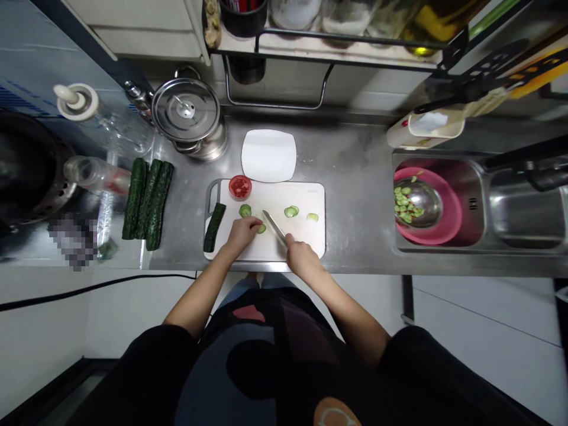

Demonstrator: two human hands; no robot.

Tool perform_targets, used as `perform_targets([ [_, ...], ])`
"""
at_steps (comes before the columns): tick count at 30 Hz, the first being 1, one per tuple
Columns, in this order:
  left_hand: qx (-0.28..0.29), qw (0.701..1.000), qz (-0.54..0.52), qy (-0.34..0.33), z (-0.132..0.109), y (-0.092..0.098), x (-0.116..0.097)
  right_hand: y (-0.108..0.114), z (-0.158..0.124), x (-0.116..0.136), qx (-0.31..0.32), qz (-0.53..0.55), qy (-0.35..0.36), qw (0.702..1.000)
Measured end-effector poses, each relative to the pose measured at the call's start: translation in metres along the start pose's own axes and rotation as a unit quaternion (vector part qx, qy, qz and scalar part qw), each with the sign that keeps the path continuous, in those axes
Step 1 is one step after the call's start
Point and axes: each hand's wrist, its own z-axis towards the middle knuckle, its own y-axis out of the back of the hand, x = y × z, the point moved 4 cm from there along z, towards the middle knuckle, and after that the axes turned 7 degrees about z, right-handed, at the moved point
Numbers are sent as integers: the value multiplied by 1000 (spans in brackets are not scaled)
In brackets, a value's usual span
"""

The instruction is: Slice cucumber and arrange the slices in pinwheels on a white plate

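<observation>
My right hand (302, 258) is wrapped round the handle of a knife (275, 227), its blade slanting up and left over the white cutting board (266, 251). Fingers bent, my left hand (243, 232) touches a cucumber slice (261, 228) beside the blade. Small stacks of cucumber slices lie above it, one near my left hand (245, 210) and another right of the knife (291, 211). A single slice (313, 217) rests farther right. A cut piece of cucumber (215, 228) lies along the board's left side. At the top left stands a small red bowl (240, 187) with red pieces inside.
A white plate (268, 155) lies behind the board. Several whole cucumbers (153, 204) sit to the left, near a lidded steel pot (189, 115). In the sink at right, a pink basin (451, 207) holds a metal bowl with green pieces. A shelf rack (346, 44) overhangs the counter.
</observation>
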Motion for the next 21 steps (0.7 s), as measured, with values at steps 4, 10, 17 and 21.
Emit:
perform_targets([
  [4,-40,999,-4,-3,-9,-7,-3,-4,-1,-3,-7,-2,-4,1000],
  [10,-80,996,-34,16,-21,-15,-3,-7,-1,-6,-13,-2,2,1000],
  [17,17,998,40,-45,9,4,-12,-8,0,-6,-13,3,-3,1000],
  [21,-6,990,111,-87,11,9,-17,-9,0,-4,-14,3,0,1000],
])
